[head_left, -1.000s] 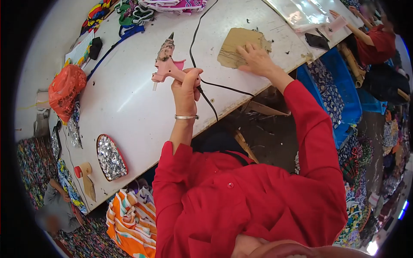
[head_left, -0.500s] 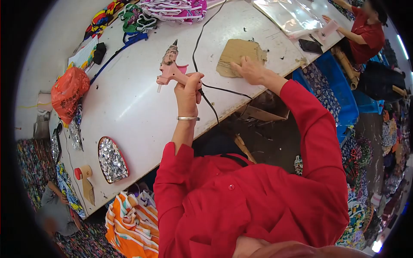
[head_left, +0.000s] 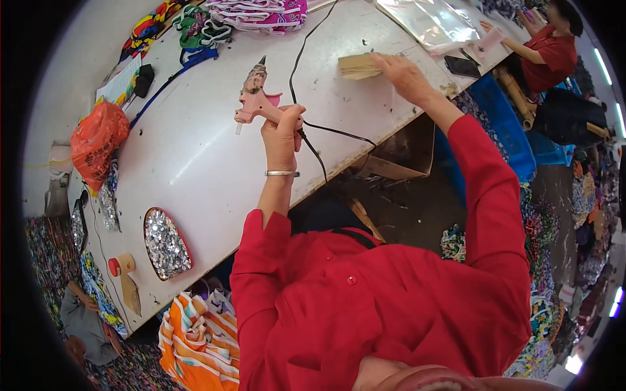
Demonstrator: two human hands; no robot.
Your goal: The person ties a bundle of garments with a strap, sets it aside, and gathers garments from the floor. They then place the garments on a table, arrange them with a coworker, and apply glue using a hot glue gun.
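My left hand (head_left: 281, 140) is closed around the handle of a pink glue gun (head_left: 257, 98), held over the white table (head_left: 208, 176). Its dark, smeared nozzle points toward the far side, and a clear glue stick pokes out of the back end. At the far right, my right hand (head_left: 407, 78) grips the edge of a piece of brown cardboard (head_left: 358, 66). The cardboard is tilted up from the tabletop, so it looks narrow from here. A black cord (head_left: 339, 133) runs across the table beside the glue gun.
A tray of silver sequins (head_left: 167, 244), a red plastic bag (head_left: 99, 140) and a tape roll (head_left: 124, 264) lie to the left. Patterned fabric (head_left: 261, 14) is at the back. Clear plastic sheets (head_left: 430, 23) and a phone (head_left: 462, 66) lie near a co-worker (head_left: 548, 58). Blue bins (head_left: 499, 124) stand right.
My right hand has lifted and tilted the cardboard, which lay flat under it before. My left hand keeps the glue gun in nearly the same place.
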